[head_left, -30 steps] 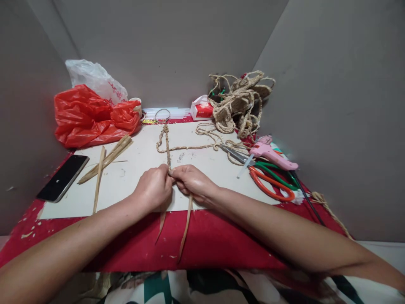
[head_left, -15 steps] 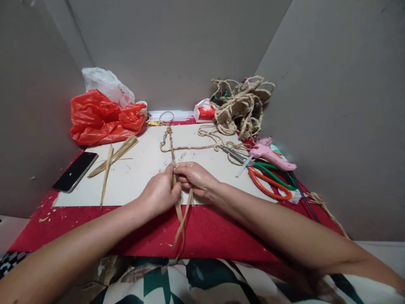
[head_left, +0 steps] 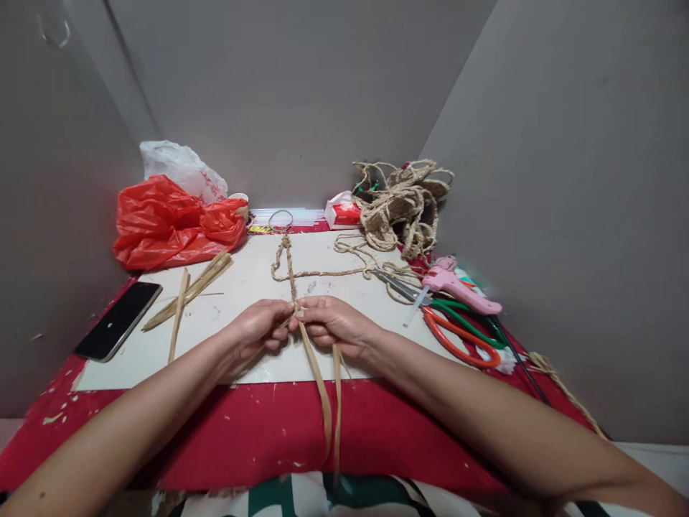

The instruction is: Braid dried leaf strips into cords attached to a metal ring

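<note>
A braided straw cord (head_left: 292, 278) runs down the middle of a white board (head_left: 252, 276). At its near end my left hand (head_left: 263, 327) and my right hand (head_left: 331, 322) meet with fingertips pinched together. My left hand is closed on the strands at the left of the braid's end. With thumb and fingers my right hand pinches strands just beside it. Two loose flat straw strips (head_left: 317, 373) hang from between and below the hands toward the table's near edge. Which strand each finger holds is partly hidden.
Left are dry straw strips (head_left: 188, 294), a phone (head_left: 119, 319) and a red plastic bag (head_left: 172, 222). Right are scissors (head_left: 457, 334), a pink glue gun (head_left: 457, 283) and a heap of straw rope (head_left: 401, 208). A tissue pack (head_left: 341, 212) and wire ring (head_left: 280, 220) lie behind.
My left hand has turned and shifted left, fingers now pinching at the braid's end. The hanging strips, crossed before, now hang apart. The whole view has shifted, with the table lower in the picture.
</note>
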A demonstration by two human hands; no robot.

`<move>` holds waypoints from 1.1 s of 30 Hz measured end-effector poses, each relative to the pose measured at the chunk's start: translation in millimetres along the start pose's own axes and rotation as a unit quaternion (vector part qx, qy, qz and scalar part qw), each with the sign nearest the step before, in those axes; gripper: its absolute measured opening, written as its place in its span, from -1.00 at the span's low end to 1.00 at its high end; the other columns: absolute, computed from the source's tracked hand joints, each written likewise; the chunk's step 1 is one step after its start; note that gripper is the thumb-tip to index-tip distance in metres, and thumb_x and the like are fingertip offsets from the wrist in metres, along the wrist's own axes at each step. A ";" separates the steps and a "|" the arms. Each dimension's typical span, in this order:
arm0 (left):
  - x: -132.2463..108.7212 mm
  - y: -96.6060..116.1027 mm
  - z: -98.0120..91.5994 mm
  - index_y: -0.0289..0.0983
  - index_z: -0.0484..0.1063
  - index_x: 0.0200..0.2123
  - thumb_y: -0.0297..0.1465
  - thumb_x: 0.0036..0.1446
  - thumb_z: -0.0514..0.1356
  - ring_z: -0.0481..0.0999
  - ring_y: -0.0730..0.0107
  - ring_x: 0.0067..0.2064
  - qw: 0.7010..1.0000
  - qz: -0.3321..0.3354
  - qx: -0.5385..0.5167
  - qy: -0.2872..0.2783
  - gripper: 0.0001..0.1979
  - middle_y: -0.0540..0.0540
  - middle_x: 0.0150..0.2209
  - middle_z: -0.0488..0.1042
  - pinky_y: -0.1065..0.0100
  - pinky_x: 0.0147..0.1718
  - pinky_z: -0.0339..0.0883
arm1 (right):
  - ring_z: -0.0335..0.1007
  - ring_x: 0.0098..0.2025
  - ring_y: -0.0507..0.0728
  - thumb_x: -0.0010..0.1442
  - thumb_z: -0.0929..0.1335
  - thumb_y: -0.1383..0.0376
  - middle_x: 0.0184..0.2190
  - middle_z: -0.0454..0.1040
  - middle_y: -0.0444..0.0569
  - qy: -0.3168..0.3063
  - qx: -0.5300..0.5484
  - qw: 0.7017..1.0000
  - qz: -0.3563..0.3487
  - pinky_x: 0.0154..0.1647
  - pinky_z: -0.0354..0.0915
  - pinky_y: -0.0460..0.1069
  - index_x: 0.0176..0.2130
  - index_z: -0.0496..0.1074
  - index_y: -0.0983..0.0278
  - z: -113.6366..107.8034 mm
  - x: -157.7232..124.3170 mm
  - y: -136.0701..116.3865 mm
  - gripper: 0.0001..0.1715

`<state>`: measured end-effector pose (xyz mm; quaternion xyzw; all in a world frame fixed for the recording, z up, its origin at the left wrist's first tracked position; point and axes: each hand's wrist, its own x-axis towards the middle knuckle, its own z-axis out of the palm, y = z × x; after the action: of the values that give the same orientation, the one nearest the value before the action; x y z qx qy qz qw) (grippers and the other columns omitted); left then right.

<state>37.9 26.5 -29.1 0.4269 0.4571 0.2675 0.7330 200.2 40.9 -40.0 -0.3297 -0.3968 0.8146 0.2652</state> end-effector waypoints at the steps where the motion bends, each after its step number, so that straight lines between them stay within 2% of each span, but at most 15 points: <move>1: -0.3 0.8 -1.7 -0.32 0.27 -0.55 -0.27 0.09 0.06 -0.09 0.66 -0.69 1.000 -0.004 0.025 0.007 -0.73 0.11 -0.67 0.06 0.50 -0.71 -0.23 | -0.21 -0.72 -0.20 -0.04 0.39 0.38 -0.56 0.42 -0.13 -0.002 -0.004 1.000 0.000 -0.75 -0.31 -0.22 -0.28 0.33 0.37 -0.1 0.1 -0.5 -0.75; 3: -1.1 2.6 -5.2 -0.34 0.32 -0.54 -0.27 0.09 0.06 -0.14 0.66 -0.67 0.997 0.001 0.073 0.024 -0.73 0.10 -0.66 0.07 0.46 -0.70 -0.33 | -0.20 -0.73 -0.18 -0.03 0.38 0.38 -0.54 0.44 -0.14 0.005 -0.019 1.000 0.003 -0.75 -0.30 -0.22 -0.15 0.26 0.31 -0.3 0.6 -0.9 -0.60; 6: -2.0 5.3 -6.7 -0.34 0.36 -0.55 -0.31 0.09 0.03 -0.11 0.62 -0.67 0.991 0.009 0.127 0.033 -0.72 0.09 -0.66 0.05 0.41 -0.68 -0.29 | -0.16 -0.75 -0.15 -0.02 0.36 0.38 -0.58 0.45 -0.17 0.027 -0.050 0.998 0.006 -0.76 -0.27 -0.21 0.00 0.13 0.27 -1.8 1.8 0.1 -0.41; 8: -1.3 6.6 -5.8 -0.34 0.38 -0.57 -0.32 0.10 0.03 -0.10 0.61 -0.66 0.987 0.019 0.155 0.025 -0.71 0.09 -0.67 0.02 0.39 -0.67 -0.24 | -0.14 -0.76 -0.13 0.00 0.34 0.38 -0.59 0.45 -0.17 0.031 -0.079 0.996 0.000 -0.76 -0.24 -0.18 0.09 0.06 0.31 -3.2 2.2 0.7 -0.32; 12: 4.1 7.7 -8.2 -0.37 0.45 -0.53 -0.33 0.12 0.04 -0.03 0.59 -0.62 0.977 0.053 0.206 -0.018 -0.69 0.05 -0.65 0.13 0.41 -0.63 -0.17 | -0.02 -0.72 -0.11 0.06 0.30 0.39 -0.61 0.43 -0.17 0.032 -0.178 0.983 -0.036 -0.69 -0.08 -0.16 0.23 -0.06 0.46 -4.3 -0.2 -2.7 -0.19; 14: 7.3 8.7 -11.7 -0.37 0.47 -0.50 -0.30 0.13 0.05 -0.04 0.60 -0.63 0.975 0.042 0.217 -0.036 -0.68 0.06 -0.66 0.13 0.42 -0.64 -0.18 | 0.05 -0.67 -0.09 0.11 0.29 0.39 -0.58 0.43 -0.15 0.037 -0.243 0.968 -0.045 -0.63 0.00 -0.14 0.28 -0.11 0.49 -3.1 -2.8 -5.8 -0.16; 18: 11.8 11.7 -16.5 -0.37 0.49 -0.43 -0.25 0.16 0.05 -0.14 0.62 -0.70 0.977 -0.028 0.192 -0.092 -0.66 0.14 -0.74 -0.03 0.42 -0.70 -0.26 | 0.17 -0.58 -0.05 0.16 0.26 0.39 -0.54 0.43 -0.14 0.052 -0.319 0.945 -0.051 -0.51 0.11 -0.12 0.31 -0.17 0.50 0.9 -7.1 -9.0 -0.16; 20: 12.9 11.8 -15.7 -0.37 0.49 -0.44 -0.26 0.15 0.06 -0.16 0.62 -0.72 0.980 -0.041 0.175 -0.091 -0.67 0.15 -0.76 -0.05 0.41 -0.71 -0.29 | 0.24 -0.53 -0.02 0.17 0.25 0.40 -0.55 0.42 -0.14 0.058 -0.340 0.937 -0.058 -0.44 0.16 -0.10 0.32 -0.17 0.50 1.4 -7.5 -8.2 -0.17; 25: 14.3 5.5 -7.7 -0.35 0.42 -0.57 -0.33 0.12 0.06 -0.14 0.64 -0.71 0.988 0.007 0.153 -0.036 -0.70 0.13 -0.80 0.00 0.42 -0.68 -0.27 | 0.31 -0.42 0.01 0.20 0.24 0.35 -0.45 0.48 -0.05 0.033 -0.366 0.928 -0.059 -0.33 0.19 -0.07 0.30 -0.12 0.52 -4.0 -5.3 -7.9 -0.22; 28: 14.7 0.8 -5.0 -0.32 0.37 -0.59 -0.40 0.09 0.06 -0.12 0.63 -0.71 0.990 0.022 0.136 0.006 -0.74 0.14 -0.80 0.01 0.42 -0.65 -0.22 | 0.25 -0.47 0.00 0.20 0.26 0.31 -0.48 0.45 -0.07 0.026 -0.396 0.916 -0.056 -0.40 0.15 -0.09 0.23 0.09 0.53 -9.1 -5.1 -12.8 -0.33; 31: 14.0 -1.8 -5.3 -0.29 0.30 -0.60 -0.39 0.08 0.07 -0.12 0.63 -0.70 0.991 0.025 0.129 0.035 -0.77 0.15 -0.78 0.00 0.41 -0.64 -0.24 | 0.18 -0.51 -0.02 0.20 0.26 0.28 -0.53 0.38 -0.11 0.020 -0.467 0.881 -0.072 -0.45 0.10 -0.10 -0.03 0.40 0.44 -14.1 -6.9 -19.0 -0.61; 33: 13.2 -3.1 -6.0 -0.29 0.28 -0.60 -0.37 0.07 0.08 -0.11 0.63 -0.69 0.989 0.028 0.138 0.041 -0.77 0.16 -0.77 -0.01 0.41 -0.63 -0.24 | 0.17 -0.51 -0.03 0.20 0.25 0.29 -0.55 0.36 -0.11 0.023 -0.516 0.853 -0.082 -0.44 0.09 -0.10 -0.26 0.47 0.41 -15.8 -9.3 -22.8 -0.73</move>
<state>38.3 37.6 -38.9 0.5253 0.5067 0.2399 0.6401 221.9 54.3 -25.6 -0.4041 -0.7792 0.4607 0.1318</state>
